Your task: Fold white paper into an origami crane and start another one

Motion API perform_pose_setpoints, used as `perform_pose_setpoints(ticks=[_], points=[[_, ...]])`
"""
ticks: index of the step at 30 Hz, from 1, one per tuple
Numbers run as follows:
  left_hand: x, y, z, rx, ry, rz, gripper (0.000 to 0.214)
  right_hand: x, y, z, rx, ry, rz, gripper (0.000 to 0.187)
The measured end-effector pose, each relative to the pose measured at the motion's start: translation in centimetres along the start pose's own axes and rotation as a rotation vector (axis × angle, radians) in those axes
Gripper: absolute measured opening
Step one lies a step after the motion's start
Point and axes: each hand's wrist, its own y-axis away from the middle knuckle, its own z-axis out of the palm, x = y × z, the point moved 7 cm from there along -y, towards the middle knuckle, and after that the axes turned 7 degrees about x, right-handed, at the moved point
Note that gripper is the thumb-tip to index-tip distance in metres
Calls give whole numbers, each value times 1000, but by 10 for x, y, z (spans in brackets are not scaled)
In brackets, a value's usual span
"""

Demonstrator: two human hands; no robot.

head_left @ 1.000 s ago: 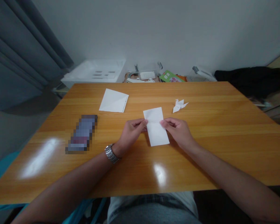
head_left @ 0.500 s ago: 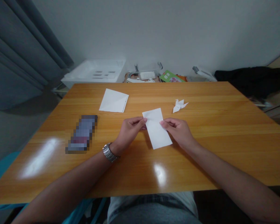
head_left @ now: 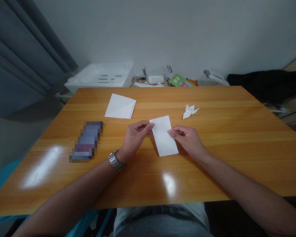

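A narrow white sheet of paper (head_left: 163, 138) is held above the table between my two hands, its long side tilted slightly. My left hand (head_left: 136, 136) pinches its upper left edge, thumb on top and fingers behind. On the opposite edge, my right hand (head_left: 187, 138) grips it in the same way, a little lower. Beyond my right hand lies a folded white paper crane (head_left: 190, 112). Another white sheet (head_left: 120, 106), with a row of punched holes along its right edge, rests flat farther off to the left.
A pixelated dark phone-like object (head_left: 87, 141) lies on the wooden table (head_left: 236, 148) to the left. Past the far edge are a white plastic tray (head_left: 84, 76), a green booklet (head_left: 181, 81) and a dark cloth (head_left: 263, 85). A grey curtain (head_left: 22, 49) hangs at left.
The held paper has shifted slightly to the left, its lower end most, and my hands have moved a little with it. Both keep their hold; the other things have stayed put.
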Motion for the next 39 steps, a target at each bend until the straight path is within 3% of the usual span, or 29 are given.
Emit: perform_pose_setpoints(ticks=[13, 24, 33, 39], points=[[5, 1, 2, -48, -61, 34, 34, -1, -1, -2, 1, -10, 8, 30], [6, 0, -3, 32, -91, 76, 38, -3, 1, 0, -35, 31, -8, 31], [9, -2, -1, -29, -92, 95, 38, -4, 0, 0, -31, -4, 16, 29], [-5, -2, 2, -64, -23, -7, 42, 1, -3, -6, 41, -37, 21, 32]])
